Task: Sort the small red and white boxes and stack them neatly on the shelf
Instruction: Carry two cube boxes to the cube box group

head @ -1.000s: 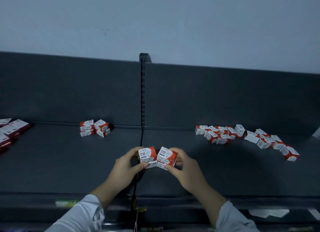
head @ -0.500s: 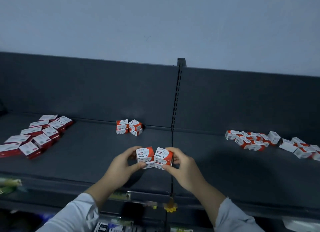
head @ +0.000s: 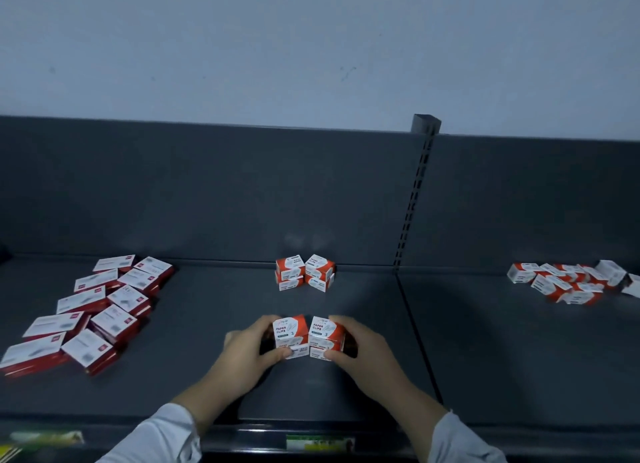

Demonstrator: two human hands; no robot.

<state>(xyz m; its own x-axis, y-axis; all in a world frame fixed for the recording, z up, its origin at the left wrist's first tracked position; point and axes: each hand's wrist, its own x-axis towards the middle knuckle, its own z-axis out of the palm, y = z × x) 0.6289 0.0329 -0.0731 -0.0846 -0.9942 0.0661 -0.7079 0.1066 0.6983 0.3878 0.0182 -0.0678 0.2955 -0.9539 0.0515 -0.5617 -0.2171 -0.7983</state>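
Looking at the middle left of the frame, I see a bunch of flat boxes (head: 104,310) lying on the shelf (head: 207,393). They are bigger and flatter than the ones I want, so I leave them alone.

In the lower middle, my left hand (head: 249,353) grips the left pair (head: 290,331) of small red and white boxes, one on top of the other. Its fingers curl round the far side and its thumb presses the near bottom edge. Touching that pair on its right is the right pair (head: 325,334), also two high. Together they make one little block, and its long side runs left to right across the frame.

Straight above the block in the frame, against the back wall, sits the back stack (head: 304,272). It is two boxes across and two high. Its long side runs left to right too, and it is well apart from my block. So I think the next move goes straight up the frame with no turning. Both hands are about equally near.

My right hand (head: 363,355) grips the right pair the same way, fingers behind and thumb in front. I cannot tell if the block rests on the shelf or hangs just over it.

At the far right lies a loose pile (head: 568,282) of small boxes, not yet sorted.
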